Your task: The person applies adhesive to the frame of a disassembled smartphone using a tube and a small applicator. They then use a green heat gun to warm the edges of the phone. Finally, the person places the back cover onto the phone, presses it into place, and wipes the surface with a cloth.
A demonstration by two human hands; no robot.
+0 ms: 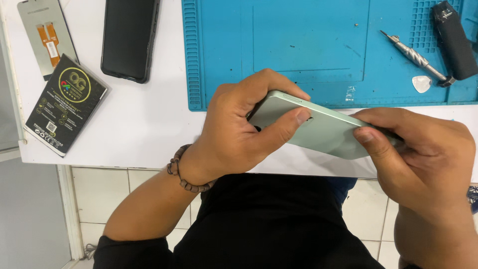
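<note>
White tabletop [144, 119] below, and both hands clamp a pale green phone [323, 129] at its near edge, left hand [239, 134] pinching one end, right hand [423, 154] the other, blue mat [308, 50] and screwdriver [413, 55] beyond

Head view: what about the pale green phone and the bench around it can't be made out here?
- Pale green phone: screen side faces away; both ends covered by left hand and right hand.
- Black tool: cut off by the top edge.
- Screwdriver tip: too small to tell.
</note>
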